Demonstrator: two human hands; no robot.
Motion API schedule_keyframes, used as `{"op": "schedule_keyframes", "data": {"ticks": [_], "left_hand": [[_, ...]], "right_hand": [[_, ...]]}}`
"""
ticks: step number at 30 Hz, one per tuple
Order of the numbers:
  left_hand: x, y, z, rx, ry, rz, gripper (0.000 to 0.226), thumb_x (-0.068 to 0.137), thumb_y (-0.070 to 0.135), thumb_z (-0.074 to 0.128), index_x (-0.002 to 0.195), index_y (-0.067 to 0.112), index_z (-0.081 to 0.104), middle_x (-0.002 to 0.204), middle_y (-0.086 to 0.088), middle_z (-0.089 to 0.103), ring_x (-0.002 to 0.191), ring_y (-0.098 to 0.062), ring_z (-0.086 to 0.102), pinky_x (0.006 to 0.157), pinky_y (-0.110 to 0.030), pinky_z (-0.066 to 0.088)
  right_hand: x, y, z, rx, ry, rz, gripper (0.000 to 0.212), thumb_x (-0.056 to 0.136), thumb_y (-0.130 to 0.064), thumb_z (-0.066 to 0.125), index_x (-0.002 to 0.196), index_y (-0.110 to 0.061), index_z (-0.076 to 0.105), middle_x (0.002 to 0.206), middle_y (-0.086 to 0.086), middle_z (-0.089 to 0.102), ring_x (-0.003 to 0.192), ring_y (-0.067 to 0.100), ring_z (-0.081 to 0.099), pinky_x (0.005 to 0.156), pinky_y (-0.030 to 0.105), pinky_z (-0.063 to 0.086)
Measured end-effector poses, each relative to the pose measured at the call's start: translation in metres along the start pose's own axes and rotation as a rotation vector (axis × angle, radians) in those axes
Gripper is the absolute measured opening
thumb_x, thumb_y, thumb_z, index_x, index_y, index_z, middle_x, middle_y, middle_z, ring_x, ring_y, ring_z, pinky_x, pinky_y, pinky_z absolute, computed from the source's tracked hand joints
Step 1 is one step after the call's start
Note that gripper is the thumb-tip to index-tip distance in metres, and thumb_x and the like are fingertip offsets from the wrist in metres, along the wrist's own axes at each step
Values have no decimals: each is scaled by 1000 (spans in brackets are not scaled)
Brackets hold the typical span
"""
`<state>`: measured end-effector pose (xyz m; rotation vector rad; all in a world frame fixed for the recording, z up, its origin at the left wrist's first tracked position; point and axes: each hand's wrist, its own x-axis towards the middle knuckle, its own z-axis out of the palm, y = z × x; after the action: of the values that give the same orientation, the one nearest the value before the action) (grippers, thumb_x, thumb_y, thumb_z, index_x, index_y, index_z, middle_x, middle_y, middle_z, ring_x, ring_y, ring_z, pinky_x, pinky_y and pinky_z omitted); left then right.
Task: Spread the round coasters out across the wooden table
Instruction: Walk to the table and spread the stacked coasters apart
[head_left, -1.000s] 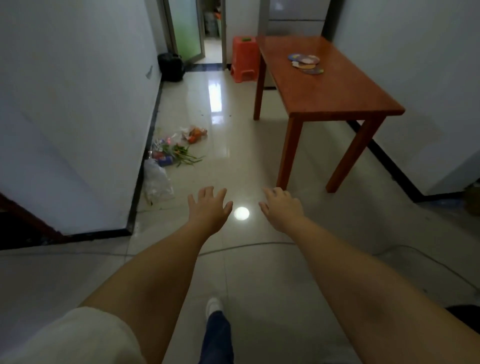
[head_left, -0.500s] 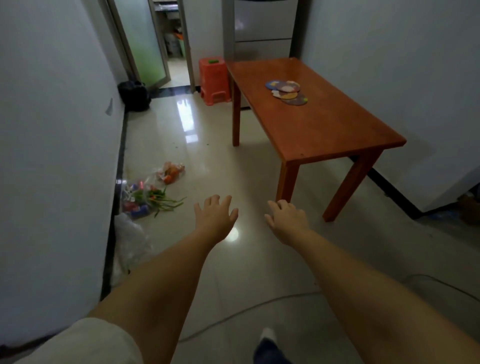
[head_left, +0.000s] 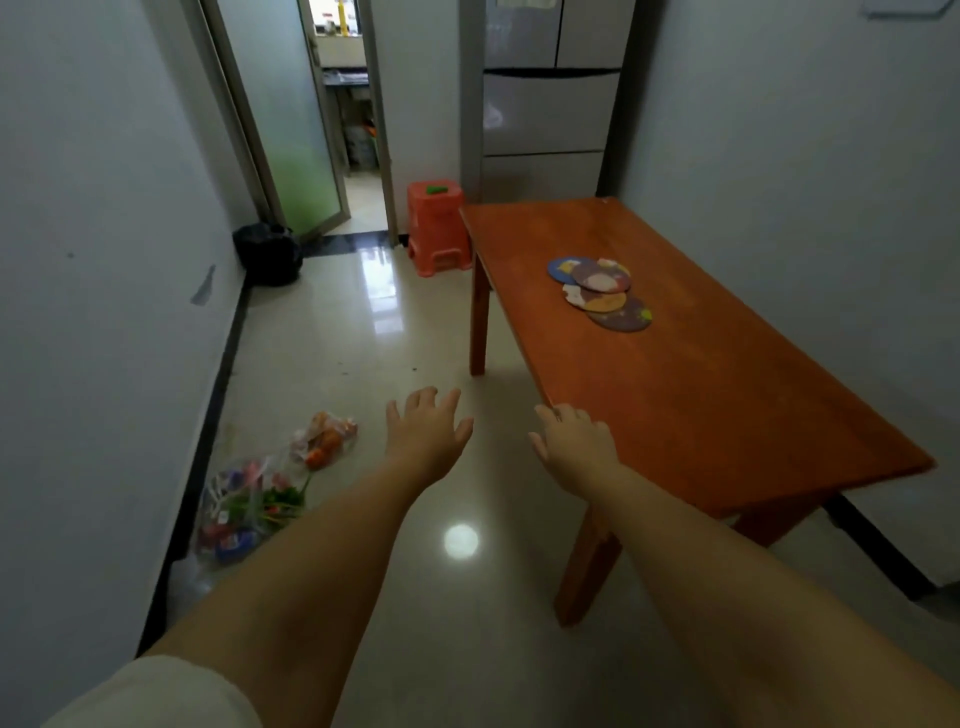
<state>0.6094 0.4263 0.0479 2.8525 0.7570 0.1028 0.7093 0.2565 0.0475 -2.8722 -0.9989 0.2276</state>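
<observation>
Pale sleeve at the bottom edge, then two bare forearms stretched out ahead. The left hand (head_left: 427, 432) hangs over the shiny floor tiles with fingers loosely spread, holding nothing. The right hand (head_left: 574, 441) is the same, open and empty, and its fingertips now line up with the near long edge of the wooden table (head_left: 701, 395); can't tell if they actually touch it. A second ago both hands were well short of the table out over open floor, and the table sat much further off, so the person has walked up to it. That's basically the approach done, nothing handled yet.

Further along the tabletop, past the middle, the coasters (head_left: 600, 291) sit in one overlapping clump, well apart from both hands. None are spread out, so the real job hasn't started; I'd guess a few more steps or a long reach comes next.
</observation>
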Motion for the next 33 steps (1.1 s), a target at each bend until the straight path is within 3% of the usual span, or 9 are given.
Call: {"op": "schedule_keyframes", "data": {"ticks": [6,11,15,27,33], "left_hand": [[149,-37,8,-10,20,23,57,94,49,33,146,25,31,152,-12,37,142,-29,31,116,-56,18],[281,-66,-2,0,-2,88,55,94,50,34,144,26,34,148,-11,41,139,-29,34,115,-57,19],[377,-65,-18,4,-19,181,50,93,48,36,137,24,40,141,-10,47,133,-29,40,113,-56,23],[584,76,36,-1,-168,546,57,94,50,34,146,24,29,151,-12,36,140,-31,31,116,-55,18],[666,139,50,33,-224,618,56,97,46,36,145,19,31,146,-12,40,135,-31,37,109,-51,30]], "right_hand": [[140,-7,-5,-35,28,9,48,98,-41,34,141,-20,36,139,11,46,124,31,46,99,46,39],[254,-16,-17,17,71,127,41,97,-41,36,132,-20,42,132,11,50,118,31,50,94,45,41],[325,-14,-35,84,91,251,42,98,-40,35,136,-21,39,136,10,48,122,30,48,96,46,41],[469,133,-47,92,86,597,51,99,-42,33,145,-20,33,145,11,42,128,33,44,99,48,41],[518,205,-55,146,54,735,50,99,-42,31,145,-21,30,144,12,41,128,32,42,99,48,41]]}}
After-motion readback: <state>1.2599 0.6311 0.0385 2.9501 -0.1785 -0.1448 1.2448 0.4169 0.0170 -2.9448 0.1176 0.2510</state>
